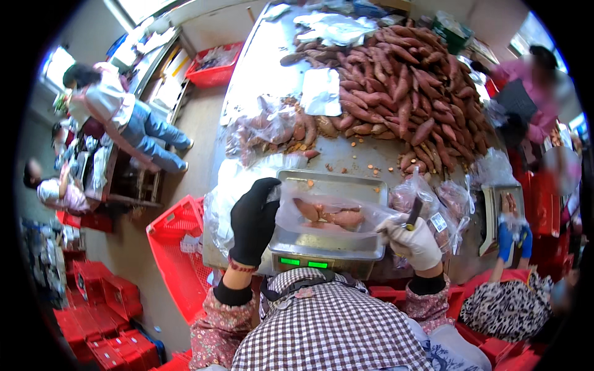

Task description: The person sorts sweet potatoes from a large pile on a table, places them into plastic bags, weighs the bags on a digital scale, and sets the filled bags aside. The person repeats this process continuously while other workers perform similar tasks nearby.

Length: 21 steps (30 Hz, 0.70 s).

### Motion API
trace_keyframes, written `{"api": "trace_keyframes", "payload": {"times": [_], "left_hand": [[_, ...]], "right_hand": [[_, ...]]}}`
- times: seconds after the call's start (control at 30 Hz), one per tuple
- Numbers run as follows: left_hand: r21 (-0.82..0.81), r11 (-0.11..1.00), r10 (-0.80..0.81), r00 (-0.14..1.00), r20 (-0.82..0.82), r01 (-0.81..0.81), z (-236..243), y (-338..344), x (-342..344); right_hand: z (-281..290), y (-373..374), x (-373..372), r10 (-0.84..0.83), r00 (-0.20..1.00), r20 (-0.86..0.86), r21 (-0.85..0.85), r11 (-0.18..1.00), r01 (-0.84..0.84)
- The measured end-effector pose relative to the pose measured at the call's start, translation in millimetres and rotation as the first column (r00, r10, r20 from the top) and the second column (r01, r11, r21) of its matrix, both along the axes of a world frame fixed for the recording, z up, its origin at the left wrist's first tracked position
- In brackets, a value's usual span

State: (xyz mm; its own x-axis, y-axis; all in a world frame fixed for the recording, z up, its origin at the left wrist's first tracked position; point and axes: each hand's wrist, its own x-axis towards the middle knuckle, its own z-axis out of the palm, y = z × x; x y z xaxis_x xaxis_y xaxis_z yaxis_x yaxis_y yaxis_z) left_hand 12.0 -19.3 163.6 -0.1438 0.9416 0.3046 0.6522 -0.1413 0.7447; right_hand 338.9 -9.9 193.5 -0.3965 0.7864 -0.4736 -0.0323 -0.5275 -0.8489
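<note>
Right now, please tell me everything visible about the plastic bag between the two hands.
The plastic bag is thin, whitish and translucent, stretched sideways over the metal tray, with reddish sweet potatoes inside. The black-gloved left hand holds its left end; the white-gloved right hand, its right. Whether it touches the tray is unclear.

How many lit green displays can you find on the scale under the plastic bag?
2, side by side on the near face of the scale under the bag: left display, right display. The checked apron overlaps that edge, so more may be hidden.
</note>
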Motion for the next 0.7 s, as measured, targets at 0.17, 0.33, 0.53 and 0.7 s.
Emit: {"api": "trace_keyframes", "payload": {"times": [0.17,0.33,0.53,0.7], "left_hand": [[-0.231,0.864,-0.03,0.502,0.864,0.448,29.2,-2.1,31.9],[-0.131,0.793,-0.608,0.765,-0.21,0.595,68.3,-7.6,92.8],[-0.22,0.69,-0.721,0.682,-0.125,0.69,77.3,6.9,85.8],[-0.361,0.549,-0.821,0.568,-0.062,0.754,73.7,11.9,89.1]], "right_hand": [[-28.9,6.4,-30.4,0.104,0.995,0.004,0.307,0.946,-0.1],[-40.5,-3.0,-61.0,0.03,0.962,-0.272,0.167,0.986,0.017],[-51.9,-13.4,-59.1,-0.035,0.953,-0.301,0.18,0.979,0.093],[-61.0,-24.5,-52.5,0.213,0.977,0.004,0.553,0.814,-0.18]]}}
